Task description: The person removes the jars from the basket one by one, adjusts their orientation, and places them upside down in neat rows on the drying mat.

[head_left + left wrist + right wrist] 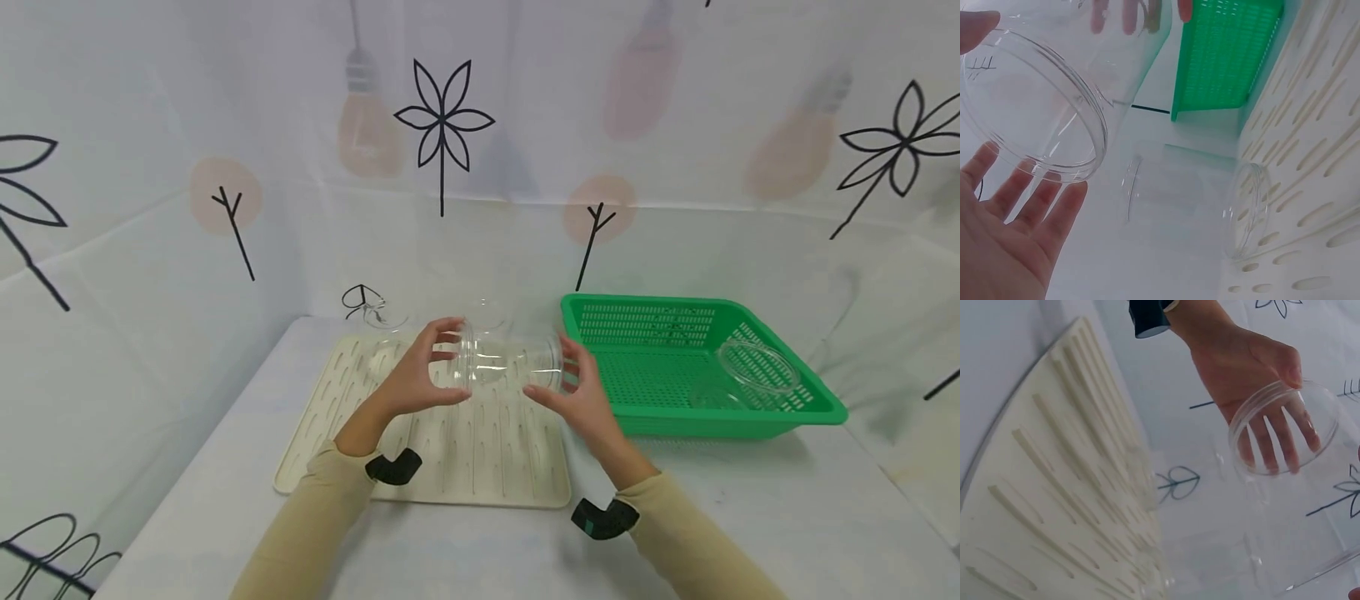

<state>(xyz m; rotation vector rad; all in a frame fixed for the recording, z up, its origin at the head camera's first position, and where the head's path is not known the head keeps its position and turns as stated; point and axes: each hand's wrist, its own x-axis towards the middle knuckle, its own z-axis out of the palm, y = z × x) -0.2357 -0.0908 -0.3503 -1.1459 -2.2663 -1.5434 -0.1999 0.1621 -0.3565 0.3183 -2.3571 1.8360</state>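
A clear, cylindrical jar is held on its side above the cream ridged drying mat. My left hand grips its rimmed end, with the thumb on the near side and the fingers on the far side. At the opposite end my right hand holds the jar between thumb and fingers. In the left wrist view, the rim lies against my left fingers. Behind my left hand another clear jar stands on the mat; the left wrist view also shows a standing clear jar.
A green perforated basket stands right of the mat, with clear round pieces in its right part. Behind the held jar a faint clear rim shows. Patterned white cloth hangs at the back and sides.
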